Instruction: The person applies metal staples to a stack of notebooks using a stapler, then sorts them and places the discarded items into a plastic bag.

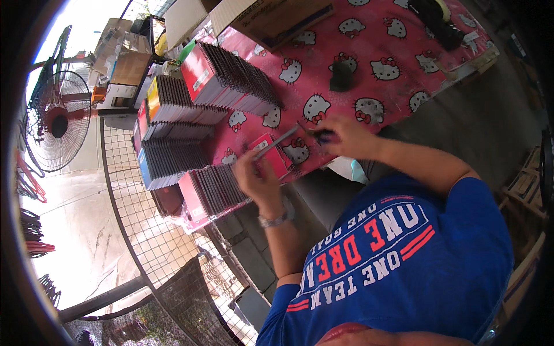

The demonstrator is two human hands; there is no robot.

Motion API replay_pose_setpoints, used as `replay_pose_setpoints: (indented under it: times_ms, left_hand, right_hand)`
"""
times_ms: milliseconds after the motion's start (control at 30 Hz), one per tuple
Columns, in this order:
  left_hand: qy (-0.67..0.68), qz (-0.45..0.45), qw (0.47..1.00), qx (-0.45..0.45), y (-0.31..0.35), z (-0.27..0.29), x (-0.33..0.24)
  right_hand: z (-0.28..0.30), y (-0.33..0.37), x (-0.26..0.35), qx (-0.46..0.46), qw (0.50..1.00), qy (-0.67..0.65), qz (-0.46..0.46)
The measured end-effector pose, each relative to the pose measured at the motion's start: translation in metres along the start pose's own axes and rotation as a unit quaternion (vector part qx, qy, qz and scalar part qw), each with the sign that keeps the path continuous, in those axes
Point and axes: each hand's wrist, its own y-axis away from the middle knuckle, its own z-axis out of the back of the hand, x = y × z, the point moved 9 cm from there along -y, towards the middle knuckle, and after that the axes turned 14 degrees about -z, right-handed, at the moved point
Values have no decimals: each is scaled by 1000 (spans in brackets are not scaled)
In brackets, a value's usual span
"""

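Observation:
My left hand (258, 180), with a watch at its wrist, is closed on one end of a long thin grey strip (279, 142). The strip slants up and to the right, and its exact kind is not clear. Beneath it a red-covered notebook (284, 164) lies near the table's front edge. My right hand (350, 138) is blurred, its fingers closed round a small dark tool (325, 136) whose kind I cannot make out. The tool is close to the strip's far end, apart from it. To the left of my left hand stands a row of pink-covered spiral notebooks (213, 187).
More spiral notebook stacks, with red (231, 78), yellow (173, 101) and blue (173, 161) covers, line the left of the pink patterned tablecloth (375, 43). A cardboard box (277, 23) and a dark object (341, 76) are farther back. A fan (57, 121) stands left.

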Motion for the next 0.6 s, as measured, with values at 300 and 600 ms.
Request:
replay_pose_setpoints:
  times_ms: [300, 600]
  left_hand:
    - [79, 116, 988, 64, -4, -5, 40]
    - [131, 151, 973, -111, 12, -15, 11]
  right_hand:
    - [0, -8, 58, 68, 986, -143, 55]
    - [0, -1, 94, 14, 983, -139, 120]
